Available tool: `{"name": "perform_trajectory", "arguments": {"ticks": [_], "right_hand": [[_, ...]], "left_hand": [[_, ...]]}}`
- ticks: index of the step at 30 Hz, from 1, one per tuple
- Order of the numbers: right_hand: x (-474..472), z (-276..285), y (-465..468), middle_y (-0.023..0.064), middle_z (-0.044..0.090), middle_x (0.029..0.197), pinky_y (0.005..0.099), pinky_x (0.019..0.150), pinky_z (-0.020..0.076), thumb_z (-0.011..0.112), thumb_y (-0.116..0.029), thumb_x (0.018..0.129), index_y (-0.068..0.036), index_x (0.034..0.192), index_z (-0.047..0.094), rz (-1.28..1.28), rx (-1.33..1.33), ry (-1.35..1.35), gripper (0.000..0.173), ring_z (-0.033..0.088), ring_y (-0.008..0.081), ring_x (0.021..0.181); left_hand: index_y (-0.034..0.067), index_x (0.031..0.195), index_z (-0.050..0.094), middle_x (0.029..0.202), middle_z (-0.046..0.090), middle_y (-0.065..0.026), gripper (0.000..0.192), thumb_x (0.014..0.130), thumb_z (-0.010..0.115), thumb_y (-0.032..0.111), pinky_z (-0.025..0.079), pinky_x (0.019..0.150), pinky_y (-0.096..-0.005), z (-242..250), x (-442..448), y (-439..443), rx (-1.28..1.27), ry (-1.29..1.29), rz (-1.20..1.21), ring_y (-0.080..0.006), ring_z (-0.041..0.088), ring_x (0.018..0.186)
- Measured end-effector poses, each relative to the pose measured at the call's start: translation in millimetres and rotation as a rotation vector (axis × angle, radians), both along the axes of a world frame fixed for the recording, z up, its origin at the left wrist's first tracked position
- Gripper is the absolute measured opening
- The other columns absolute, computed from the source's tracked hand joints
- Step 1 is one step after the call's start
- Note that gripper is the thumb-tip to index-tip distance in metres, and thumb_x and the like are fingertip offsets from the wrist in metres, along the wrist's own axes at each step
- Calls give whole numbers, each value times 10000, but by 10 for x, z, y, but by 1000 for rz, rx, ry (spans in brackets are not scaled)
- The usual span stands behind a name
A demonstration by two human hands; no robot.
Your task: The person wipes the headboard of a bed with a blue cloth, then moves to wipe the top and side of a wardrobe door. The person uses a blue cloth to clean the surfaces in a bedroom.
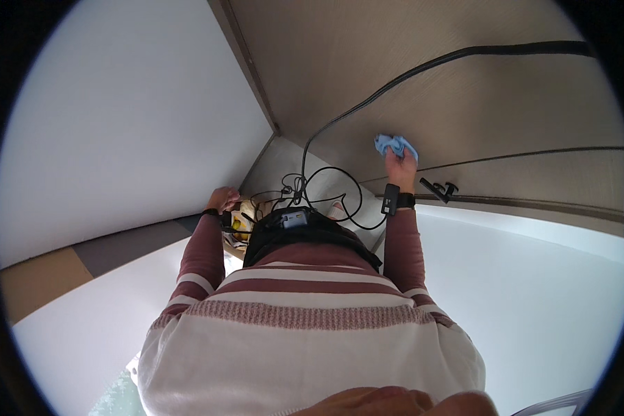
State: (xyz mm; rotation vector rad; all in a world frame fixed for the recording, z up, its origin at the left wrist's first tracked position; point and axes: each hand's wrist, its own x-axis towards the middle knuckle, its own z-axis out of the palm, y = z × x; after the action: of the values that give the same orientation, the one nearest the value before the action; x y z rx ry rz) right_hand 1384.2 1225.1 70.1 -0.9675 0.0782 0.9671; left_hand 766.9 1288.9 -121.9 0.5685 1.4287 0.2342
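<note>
My right hand grips a crumpled light-blue cloth. The cloth is up against a brown wood-grain door panel. Just to the right of that wrist, a black lever door handle sticks out from the door. My left hand hangs beside the white wall, its fingers loosely bent, with nothing visible in them. Right below it stands a bag with yellow things inside, partly hidden by my arm and clothes.
Black cables run from my waist, one rising across the view. A small grey device sits at my waist, and a black box is strapped to my right wrist. A brown door frame meets the wall above the pale floor.
</note>
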Motion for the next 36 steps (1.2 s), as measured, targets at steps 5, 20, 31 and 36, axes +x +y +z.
{"name": "perform_trajectory", "arguments": {"ticks": [5, 20, 31, 36], "right_hand": [[-431, 1092, 410, 128, 676, 1163, 453, 1105, 492, 447, -80, 1107, 25, 1137, 608, 143, 274, 378, 195, 648, 252, 1117], [470, 873, -498, 131, 697, 1185, 420, 1050, 512, 523, -69, 1086, 13, 1231, 611, -66, 95, 173, 189, 666, 251, 1122], [399, 1423, -1438, 81, 678, 1302, 410, 1040, 553, 540, -12, 1065, -33, 1320, 604, -293, 213, -160, 263, 662, 251, 1195], [116, 1511, -2020, 105, 712, 1242, 411, 984, 575, 563, -5, 981, -56, 1382, 622, -446, -113, -591, 409, 696, 246, 1148]], "left_hand": [[113, 1415, 598, 1331, 713, -37, 450, 1072, 560, 401, 552, 944, -352, -24, 49, -20, 42, 37, -45, -156, 705, 1132], [78, 981, 653, 910, 717, -86, 304, 1085, 531, 336, 385, 498, -298, -718, -691, -734, -168, -261, -108, -177, 615, 621], [60, 1113, 660, 998, 714, -61, 267, 1079, 555, 303, 440, 638, -314, -434, -65, 68, -98, -148, -207, -175, 659, 784], [97, 1241, 687, 1196, 753, -42, 322, 1057, 600, 347, 511, 861, -353, -152, 164, 191, 5, 14, -247, -160, 703, 1041]]}}
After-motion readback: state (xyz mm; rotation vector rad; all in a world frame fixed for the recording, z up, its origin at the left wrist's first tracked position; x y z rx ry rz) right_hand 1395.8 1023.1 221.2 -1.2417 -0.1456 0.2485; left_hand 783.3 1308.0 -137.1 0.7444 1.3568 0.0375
